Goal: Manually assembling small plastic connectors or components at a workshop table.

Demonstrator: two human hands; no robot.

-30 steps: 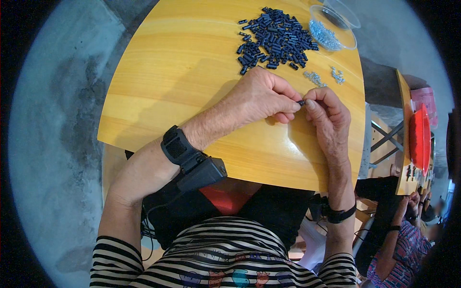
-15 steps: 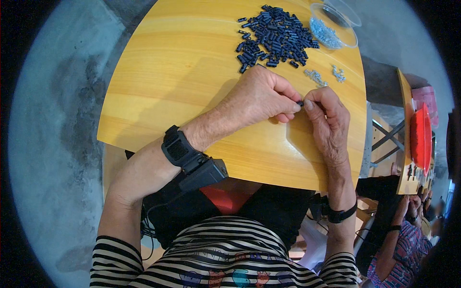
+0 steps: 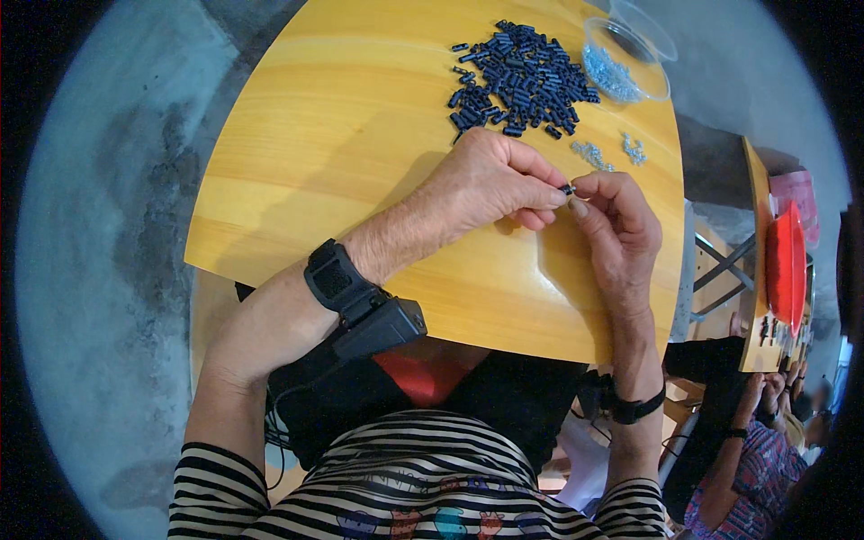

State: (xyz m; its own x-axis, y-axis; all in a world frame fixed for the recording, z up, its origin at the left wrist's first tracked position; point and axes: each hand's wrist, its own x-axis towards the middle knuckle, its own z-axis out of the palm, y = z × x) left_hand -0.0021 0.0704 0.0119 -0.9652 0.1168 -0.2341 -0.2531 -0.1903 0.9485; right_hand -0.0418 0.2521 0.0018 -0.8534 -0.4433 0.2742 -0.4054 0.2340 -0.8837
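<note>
Above the front right part of the table, my left hand (image 3: 504, 184) pinches a small black cylindrical piece (image 3: 566, 190) between thumb and forefinger. My right hand (image 3: 621, 220) meets it from the right, its fingertips closed around a tiny silver screw-like piece (image 3: 573, 188) at the black piece's end. Fingers partly cover both parts, so how far one sits inside the other cannot be made out. Just beyond the hands lie two small clusters of silver pieces (image 3: 591, 156). Behind my left hand spreads a large heap of similar black cylindrical pieces (image 3: 526, 76).
A clear round tub (image 3: 668, 85) with many silver pieces stands at the table's (image 3: 297, 162) far right edge, its lid beside it. Off to the right, another table (image 3: 759, 270) holds a red basin (image 3: 786, 270), and another person's hands (image 3: 765, 389) are there.
My right fingertips have drawn slightly apart from my left ones, and a silver end now shows at the black piece. The view has shifted a little.
</note>
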